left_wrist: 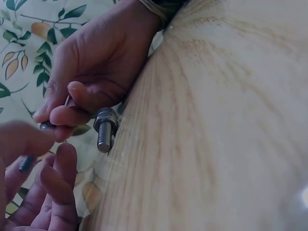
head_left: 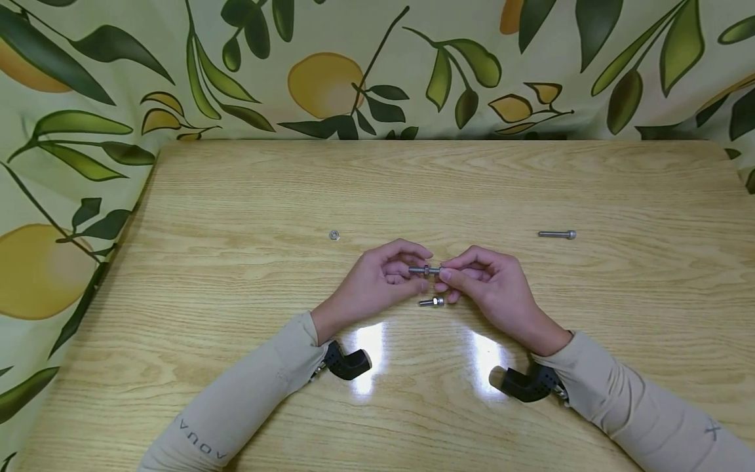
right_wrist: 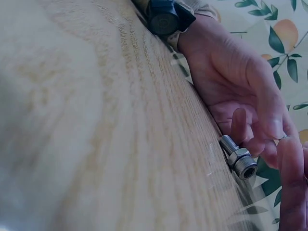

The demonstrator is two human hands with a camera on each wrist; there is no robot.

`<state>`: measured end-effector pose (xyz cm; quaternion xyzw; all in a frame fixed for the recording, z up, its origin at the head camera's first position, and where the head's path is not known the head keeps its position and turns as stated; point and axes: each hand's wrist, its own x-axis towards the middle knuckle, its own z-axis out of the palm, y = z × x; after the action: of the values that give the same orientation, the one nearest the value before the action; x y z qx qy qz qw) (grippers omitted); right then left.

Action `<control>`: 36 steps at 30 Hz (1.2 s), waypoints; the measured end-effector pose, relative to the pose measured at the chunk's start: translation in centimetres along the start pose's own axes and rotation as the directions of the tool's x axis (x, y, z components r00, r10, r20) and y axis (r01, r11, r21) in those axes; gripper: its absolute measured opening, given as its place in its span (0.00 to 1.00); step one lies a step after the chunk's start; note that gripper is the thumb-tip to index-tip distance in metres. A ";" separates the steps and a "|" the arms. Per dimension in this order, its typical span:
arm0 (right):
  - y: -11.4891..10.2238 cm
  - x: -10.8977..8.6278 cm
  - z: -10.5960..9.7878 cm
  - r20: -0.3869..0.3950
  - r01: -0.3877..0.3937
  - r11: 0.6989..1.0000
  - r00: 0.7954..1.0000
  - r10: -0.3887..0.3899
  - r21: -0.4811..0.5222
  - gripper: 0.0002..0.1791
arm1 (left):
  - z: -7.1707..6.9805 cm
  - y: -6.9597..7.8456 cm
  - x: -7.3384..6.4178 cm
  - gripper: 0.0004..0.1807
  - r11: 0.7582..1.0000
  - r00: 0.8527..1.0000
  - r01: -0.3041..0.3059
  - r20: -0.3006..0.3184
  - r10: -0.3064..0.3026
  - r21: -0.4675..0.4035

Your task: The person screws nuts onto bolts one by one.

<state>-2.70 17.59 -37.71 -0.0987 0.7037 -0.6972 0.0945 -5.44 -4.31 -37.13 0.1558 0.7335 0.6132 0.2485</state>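
In the head view, my right hand (head_left: 498, 285) pinches one end of a steel bolt (head_left: 417, 270) between thumb and index finger. A hex nut (head_left: 427, 270) sits partway along its thread. My left hand (head_left: 377, 275) surrounds the bolt's free end, thumb and index finger apart with the nut in the gap between them. The left wrist view shows the thread (left_wrist: 26, 163) behind my left thumb; whether a left finger touches it is unclear. Just below the hands lies a second, shorter-looking bolt (head_left: 431, 302) with a nut on it, also seen as a socket-head bolt (right_wrist: 239, 158) in the right wrist view.
On the wooden table (head_left: 265, 196), a loose nut (head_left: 334, 235) lies left of the hands toward the back. A socket-head bolt (head_left: 557, 234) lies at the back right. Fruit-patterned cloth (head_left: 236, 65) hangs behind the table and along its left side.
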 end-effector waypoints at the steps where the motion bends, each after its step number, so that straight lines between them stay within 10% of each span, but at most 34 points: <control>1: 0.0 0.0 0.0 0.003 0.000 1.000 1.000 0.000 0.002 0.09 | 0.0 0.0 0.0 0.20 1.000 1.000 0.000 0.000 0.000 -0.009; 36: 0.0 0.0 0.0 0.009 -0.010 1.000 1.000 0.011 -0.003 0.09 | 0.0 0.0 -0.1 0.16 1.000 1.000 0.014 -0.004 -0.014 0.006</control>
<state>-2.72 17.61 -37.75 -0.0982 0.7047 -0.6953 0.1011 -5.37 -4.35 -37.08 0.1501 0.7370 0.6094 0.2510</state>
